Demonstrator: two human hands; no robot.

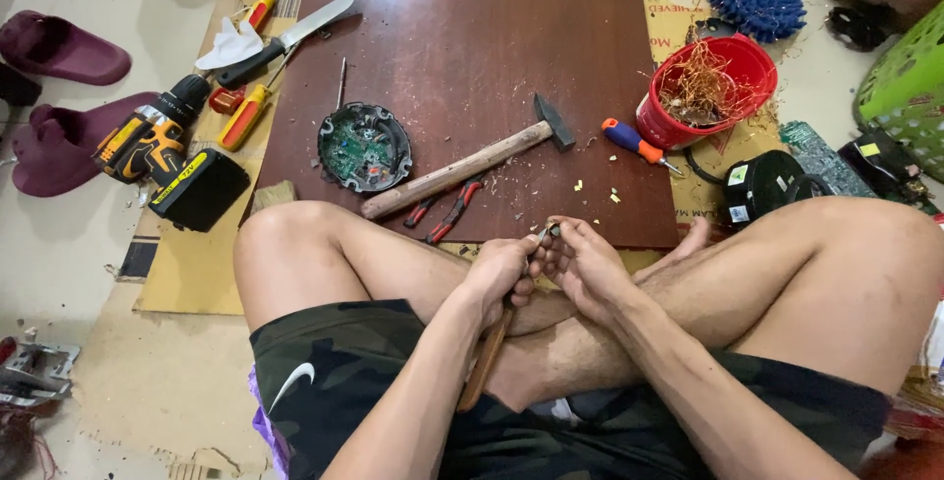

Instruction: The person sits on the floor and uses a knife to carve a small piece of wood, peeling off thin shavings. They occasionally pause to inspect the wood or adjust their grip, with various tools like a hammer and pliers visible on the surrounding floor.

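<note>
Bright, even indoor light; soft shadows (slight wide-angle edge stretch)

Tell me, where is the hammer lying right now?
In the head view the hammer lies slantwise on the dark red board, near its front edge, between the round circuit board to its left and the orange-handled screwdriver to its right, untouched by either hand.

The person wears camouflage shorts (393, 391) in dark green, olive and black, with a white curved logo on the leg at about seven o'clock. A sliver of purple cloth (267, 431), perhaps an undergarment or lining, shows at the hem. Arms, legs and feet are bare.
</note>
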